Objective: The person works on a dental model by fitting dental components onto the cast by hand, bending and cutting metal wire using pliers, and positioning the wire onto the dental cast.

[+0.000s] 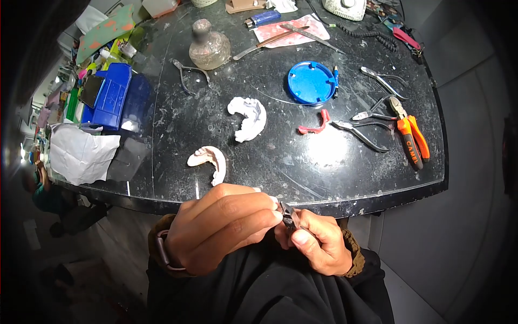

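Note:
Just beyond the table's front edge, my right hand (319,243) is wrapped round small metal pliers (291,217), with their jaws pointing up and away from me. Beside those jaws, the fingertips of my left hand (226,224) are pressed together; whatever they pinch is too small or hidden to name. On the table ahead of my left hand lies a pale pink plaster dental cast (215,162), shaped like an arch. Farther back sits a white dental cast (251,119). A red arch-shaped piece (315,125) lies to the right.
Several pliers lie at the right, including orange-handled cutters (413,140). A round blue lid (311,82) and glass bottle (209,47) stand farther back. More pliers (190,75) lie near the bottle. At left are a blue box (113,97) and crumpled white paper (83,151).

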Demonstrator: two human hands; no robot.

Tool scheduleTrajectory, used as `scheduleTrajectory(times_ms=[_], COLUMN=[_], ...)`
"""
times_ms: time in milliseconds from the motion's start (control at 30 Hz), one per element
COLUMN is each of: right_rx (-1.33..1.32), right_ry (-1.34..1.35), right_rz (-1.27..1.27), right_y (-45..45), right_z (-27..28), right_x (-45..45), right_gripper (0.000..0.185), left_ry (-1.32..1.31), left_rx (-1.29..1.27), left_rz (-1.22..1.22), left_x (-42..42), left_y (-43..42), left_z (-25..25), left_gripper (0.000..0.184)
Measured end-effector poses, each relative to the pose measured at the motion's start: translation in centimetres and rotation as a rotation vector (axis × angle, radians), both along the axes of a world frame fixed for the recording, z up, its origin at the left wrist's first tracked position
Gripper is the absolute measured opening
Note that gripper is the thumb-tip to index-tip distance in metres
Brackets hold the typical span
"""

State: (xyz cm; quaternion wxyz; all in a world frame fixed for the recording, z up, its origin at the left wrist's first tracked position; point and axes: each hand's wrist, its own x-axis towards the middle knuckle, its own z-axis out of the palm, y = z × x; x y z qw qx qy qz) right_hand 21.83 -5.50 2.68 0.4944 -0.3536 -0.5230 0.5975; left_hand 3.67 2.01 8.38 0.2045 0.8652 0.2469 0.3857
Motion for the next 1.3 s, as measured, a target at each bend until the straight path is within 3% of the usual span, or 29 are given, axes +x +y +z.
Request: scheduleTrajectory(times_ms=[233, 633, 767, 900, 1300], right_rx=[0.102, 0.461, 0.299, 0.298, 0.515], right_ry=[-0.029, -0.020, 0.014, 0.011, 0.155], right_rz=[-0.112, -0.349, -0.251, -0.163, -0.410], right_y=[0.1, 1.2, 1.1, 1.2, 1.7], right_z=[-0.8, -3.7, -2.3, -2.3, -4.8], right_x=[-0.5, -2.2, -1.7, -1.4, -3.9], right_gripper=[0.023, 0.022, 0.021, 0.021, 0.027], left_ry=[-0.028, -0.249, -0.238, -0.259, -0.279], left_rx=[0.127, -0.113, -0.050, -0.038, -0.182], left_rz=[0.128, 0.164, 0.124, 0.128, 0.243], left_x=[0.5, 2.8, 2.5, 2.4, 3.9], left_y=[-0.7, -1.3, -0.6, -0.3, -2.0], left_z=[-1.3, -2.7, -2.6, -2.5, -2.4], left_gripper=[0.016, 0.022, 0.020, 0.017, 0.021])
